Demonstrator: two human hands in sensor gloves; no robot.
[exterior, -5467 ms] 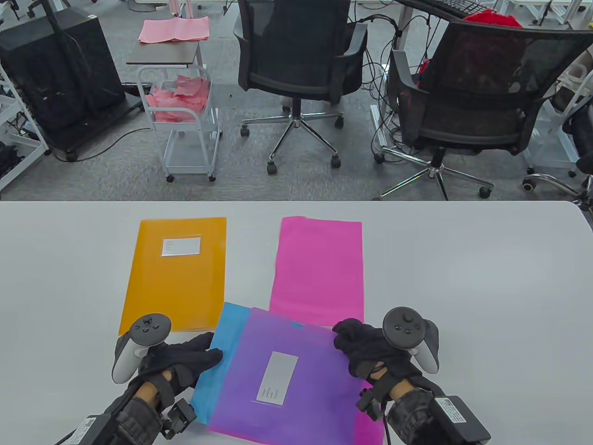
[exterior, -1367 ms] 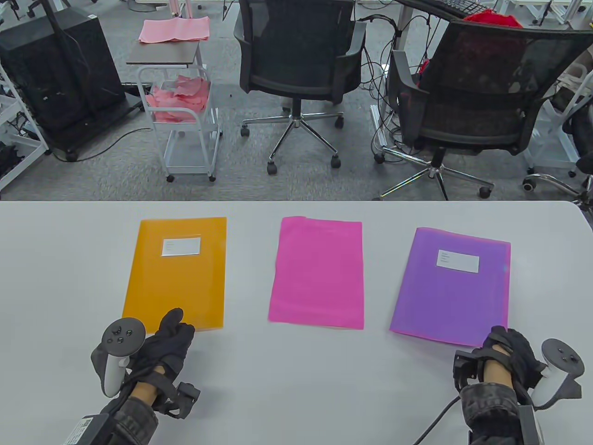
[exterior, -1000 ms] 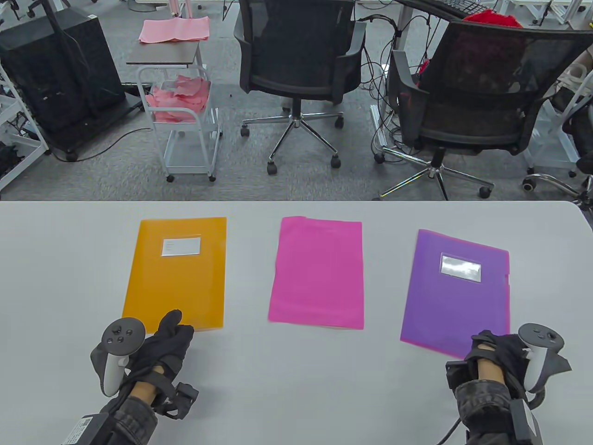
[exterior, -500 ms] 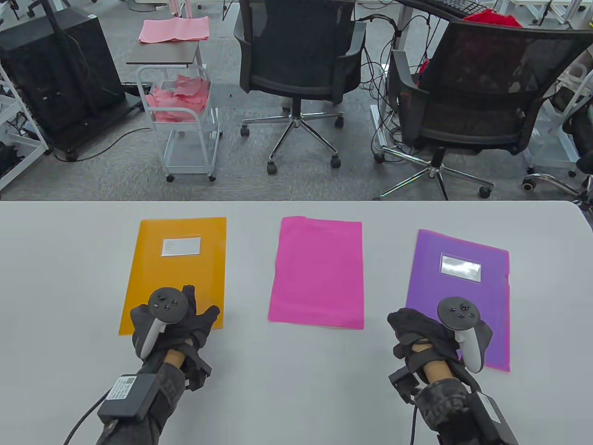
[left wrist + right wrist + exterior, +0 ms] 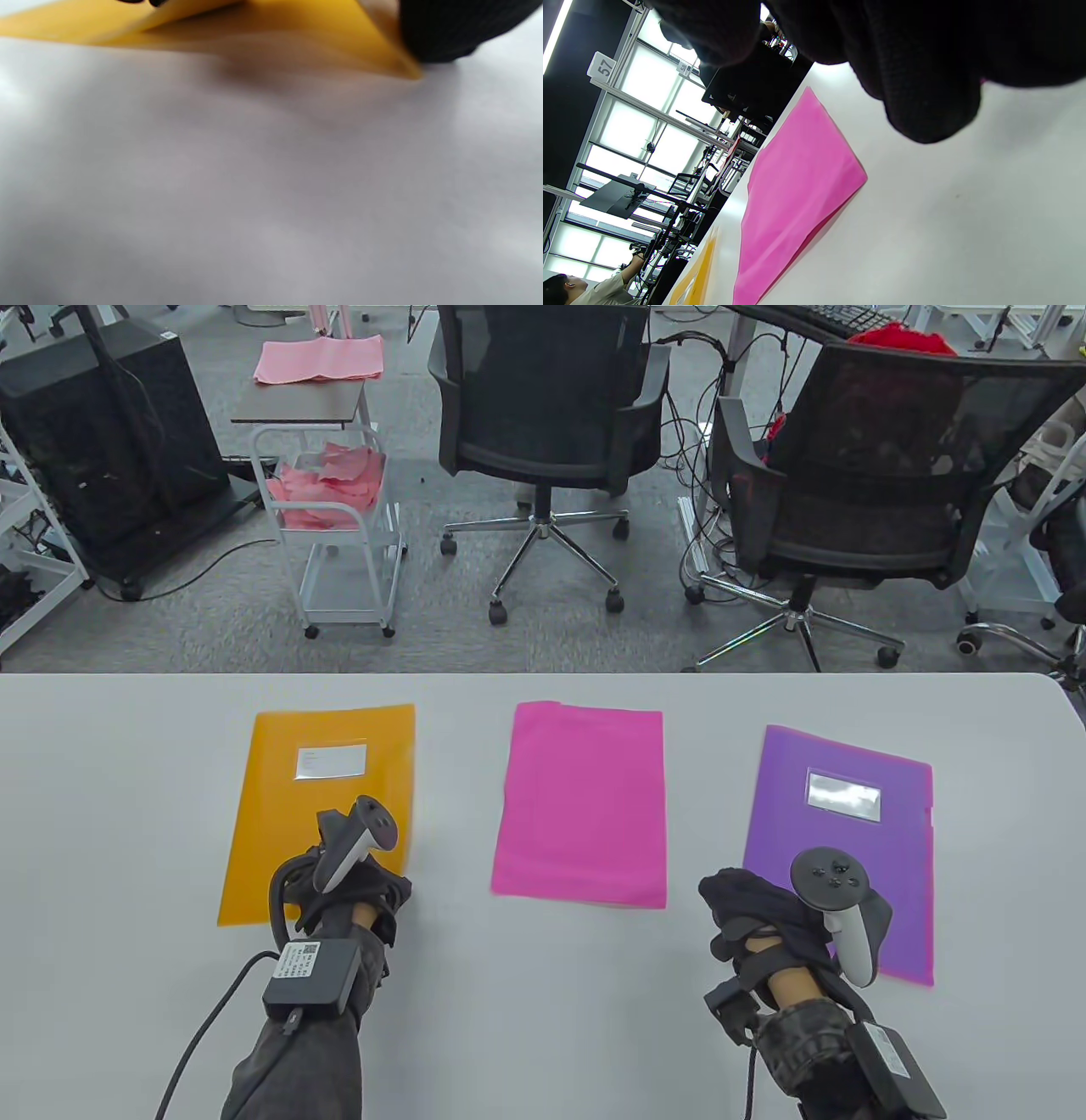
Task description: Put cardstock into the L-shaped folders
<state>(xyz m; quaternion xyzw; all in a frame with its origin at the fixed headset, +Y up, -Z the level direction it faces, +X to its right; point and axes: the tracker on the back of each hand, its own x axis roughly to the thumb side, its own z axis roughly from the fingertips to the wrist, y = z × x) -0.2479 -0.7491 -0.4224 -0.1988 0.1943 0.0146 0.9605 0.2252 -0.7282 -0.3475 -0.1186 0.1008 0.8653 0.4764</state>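
1. At the left of the frame, the orange folder (image 5: 318, 806) is lying flat on the white desk (image 5: 543, 1035) with its long axis running up the frame, its label toward the top edge.
2. The left hand (image 5: 344, 891) is sitting over that folder's lower right corner. In the left wrist view a gloved fingertip is pressing on the corner while a yellow-orange sheet edge is lifting just above the desk, so the hand appears to be closing on that corner; how far the fingers are curled I cannot tell.
3. In the middle of the frame, the pink folder (image 5: 579, 804) is lying parallel to the orange one, apart from both hands, with nothing touching it.
4. Right of centre, the right hand (image 5: 764, 912) is resting at the lower left corner of the purple folder (image 5: 840, 848), fingers curled downward. Whether it is actually gripping the sheet is hidden by the glove and tracker.
5. The purple folder is lying slightly tilted, label toward the top of the frame, long axis again running up the frame.
6. Each hand is nearest its own side's folder, at the near short edge; my judgement is that any opening or pulling will start from those lower corners.
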